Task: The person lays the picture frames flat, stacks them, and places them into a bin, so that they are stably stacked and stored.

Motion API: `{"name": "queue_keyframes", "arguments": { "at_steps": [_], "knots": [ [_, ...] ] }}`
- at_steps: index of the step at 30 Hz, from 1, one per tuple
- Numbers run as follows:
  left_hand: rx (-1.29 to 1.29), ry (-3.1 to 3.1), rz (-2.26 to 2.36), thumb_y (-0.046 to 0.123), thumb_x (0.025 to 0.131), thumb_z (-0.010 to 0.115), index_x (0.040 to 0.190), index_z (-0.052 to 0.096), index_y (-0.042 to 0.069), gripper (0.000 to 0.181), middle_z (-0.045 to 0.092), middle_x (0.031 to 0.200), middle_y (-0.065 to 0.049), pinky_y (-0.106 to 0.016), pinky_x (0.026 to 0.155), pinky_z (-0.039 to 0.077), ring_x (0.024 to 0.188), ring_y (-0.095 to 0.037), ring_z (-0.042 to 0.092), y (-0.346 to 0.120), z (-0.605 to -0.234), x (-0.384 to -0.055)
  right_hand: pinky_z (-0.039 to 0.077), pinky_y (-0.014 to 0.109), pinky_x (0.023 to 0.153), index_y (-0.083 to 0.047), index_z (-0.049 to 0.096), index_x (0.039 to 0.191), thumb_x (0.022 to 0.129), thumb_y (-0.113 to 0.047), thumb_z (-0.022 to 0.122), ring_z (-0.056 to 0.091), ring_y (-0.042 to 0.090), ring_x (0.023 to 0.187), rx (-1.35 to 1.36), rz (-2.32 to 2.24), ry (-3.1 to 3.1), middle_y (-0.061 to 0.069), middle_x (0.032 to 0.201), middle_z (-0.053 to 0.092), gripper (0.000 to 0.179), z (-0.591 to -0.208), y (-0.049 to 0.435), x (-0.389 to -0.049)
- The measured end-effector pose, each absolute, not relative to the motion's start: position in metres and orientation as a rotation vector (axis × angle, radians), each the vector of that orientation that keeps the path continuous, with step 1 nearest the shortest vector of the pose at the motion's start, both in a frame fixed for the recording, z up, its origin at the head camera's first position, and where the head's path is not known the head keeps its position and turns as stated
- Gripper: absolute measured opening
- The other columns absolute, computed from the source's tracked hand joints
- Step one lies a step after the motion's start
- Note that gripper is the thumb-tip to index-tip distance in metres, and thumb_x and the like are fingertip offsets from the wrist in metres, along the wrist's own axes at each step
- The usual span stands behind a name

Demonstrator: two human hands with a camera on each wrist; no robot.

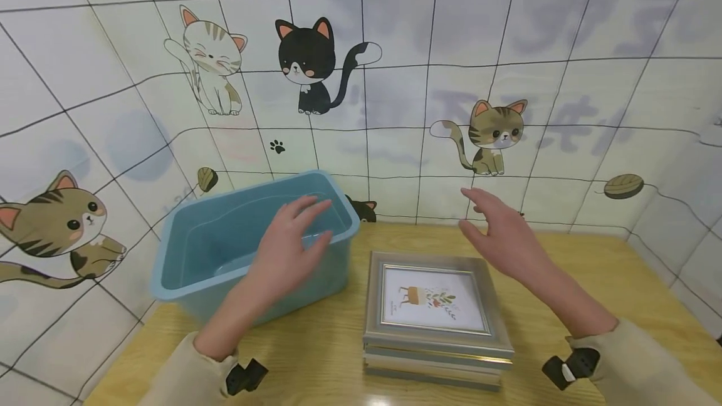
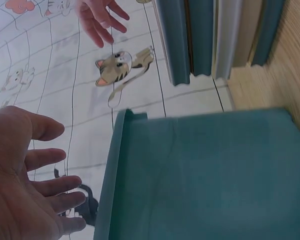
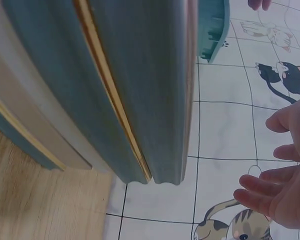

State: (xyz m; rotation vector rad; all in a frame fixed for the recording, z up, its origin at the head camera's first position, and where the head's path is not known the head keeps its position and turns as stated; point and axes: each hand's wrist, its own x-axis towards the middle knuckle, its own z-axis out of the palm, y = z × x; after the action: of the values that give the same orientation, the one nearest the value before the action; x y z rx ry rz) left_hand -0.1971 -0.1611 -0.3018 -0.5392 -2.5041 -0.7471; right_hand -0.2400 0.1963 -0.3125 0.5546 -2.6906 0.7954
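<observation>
In the head view a stack of picture frames (image 1: 434, 299) lies on the wooden table, the top one silver-edged with a plant print under its glass. To its left stands a light blue plastic bin (image 1: 254, 243), its inside partly hidden by my left arm. My left hand (image 1: 293, 240) hovers over the bin's near right rim, fingers spread and holding nothing. Beyond the stack's right back corner, my right hand (image 1: 504, 234) is raised with its fingers extended, also holding nothing. In the right wrist view the layered frame edges (image 3: 140, 90) rise close beside that hand.
The wooden tabletop (image 1: 570, 281) meets a tiled wall covering (image 1: 395, 111) printed with cartoon cats, at the back and on both sides. Dark devices (image 1: 246, 376) are strapped at both wrists, over beige sleeves (image 1: 648, 362).
</observation>
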Motion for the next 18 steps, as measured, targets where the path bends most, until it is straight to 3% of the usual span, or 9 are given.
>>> {"name": "queue_keyframes", "arguments": {
  "at_steps": [8,12,15,18],
  "knots": [
    [-0.418,-2.546,-0.685,0.014,0.098,0.067,0.144,0.059,0.006,0.047,0.050,0.149,-0.019,-0.059,0.118,0.025,0.141,-0.045,0.039,-0.208,-0.299,-0.184,0.039,0.063,0.106,-0.001,0.039,0.156,0.103,-0.018,0.061,0.050,0.046,0.132,0.667,0.744,-2.741,0.025,0.158,0.037,0.060,-0.316,0.165,-0.257],
    [-0.371,-2.561,-0.651,0.014,0.099,0.067,0.144,0.058,0.006,0.047,0.049,0.150,-0.019,-0.063,0.109,0.034,0.140,-0.046,0.039,-0.227,-0.302,-0.178,0.038,0.062,0.108,-0.001,0.040,0.155,0.101,-0.017,0.062,0.041,0.045,0.141,0.751,0.714,-2.734,0.025,0.157,0.039,0.061,-0.315,0.147,-0.260],
    [-0.347,-2.557,-0.635,0.013,0.099,0.067,0.144,0.058,0.006,0.047,0.048,0.150,-0.020,-0.066,0.100,0.040,0.138,-0.047,0.039,-0.239,-0.305,-0.176,0.040,0.061,0.107,-0.002,0.042,0.154,0.099,-0.016,0.064,0.042,0.044,0.140,0.808,0.684,-2.714,0.024,0.156,0.041,0.061,-0.312,0.134,-0.260],
    [-0.326,-2.553,-0.638,0.012,0.098,0.068,0.144,0.058,0.005,0.047,0.048,0.149,-0.022,-0.067,0.101,0.039,0.137,-0.048,0.039,-0.250,-0.309,-0.173,0.042,0.060,0.106,-0.004,0.042,0.155,0.099,-0.018,0.065,0.044,0.042,0.140,0.840,0.656,-2.709,0.022,0.156,0.042,0.062,-0.309,0.124,-0.259]
  ]
}}
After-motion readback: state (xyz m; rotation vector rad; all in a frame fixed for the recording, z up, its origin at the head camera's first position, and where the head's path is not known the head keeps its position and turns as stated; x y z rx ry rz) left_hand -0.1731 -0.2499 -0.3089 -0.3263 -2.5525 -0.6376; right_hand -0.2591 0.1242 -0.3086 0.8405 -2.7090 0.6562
